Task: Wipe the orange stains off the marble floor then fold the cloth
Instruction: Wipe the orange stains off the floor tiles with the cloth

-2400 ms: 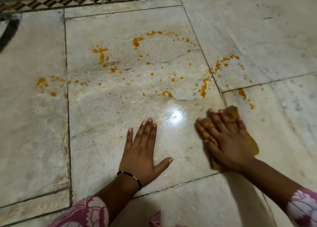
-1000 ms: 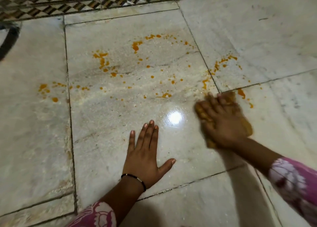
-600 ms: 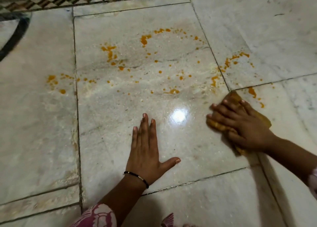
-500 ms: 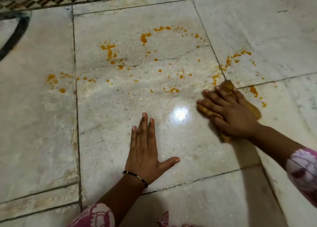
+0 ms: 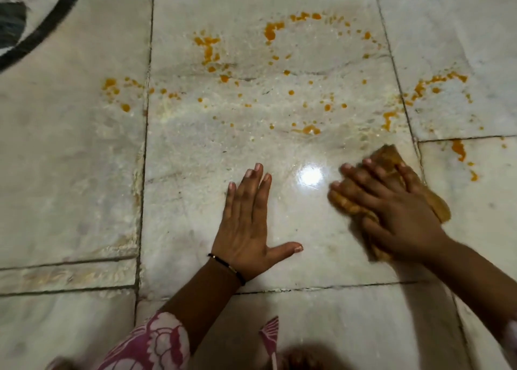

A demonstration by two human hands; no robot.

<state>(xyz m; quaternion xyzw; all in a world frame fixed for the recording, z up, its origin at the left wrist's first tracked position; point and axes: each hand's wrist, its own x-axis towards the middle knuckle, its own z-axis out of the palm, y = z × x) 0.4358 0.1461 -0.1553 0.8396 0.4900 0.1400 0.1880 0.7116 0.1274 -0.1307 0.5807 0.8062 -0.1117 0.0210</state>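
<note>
On the marble floor (image 5: 70, 173), the left hand (image 5: 246, 224) lies flat with its 4 fingers straight and close together and the thumb spread out to the right, palm down on the central slab. A thin black bracelet (image 5: 228, 269) circles that wrist, and a pink-and-white floral sleeve (image 5: 151, 344) covers the forearm lower down. Just right of a bright light reflection (image 5: 310, 176), the right hand (image 5: 389, 207) presses down on a bunched, orange-soaked cloth (image 5: 436, 204), its fingers fairly straight and spread over the fabric; the cloth pokes out beyond the fingertips and on the hand's right side. Orange stains (image 5: 271, 30) are scattered in drops and smears beyond both hands, across the central slab and onto the slabs to its left and right. A dark curved band (image 5: 50, 19) crosses the upper-left corner. No writing or label is legible anywhere.
</note>
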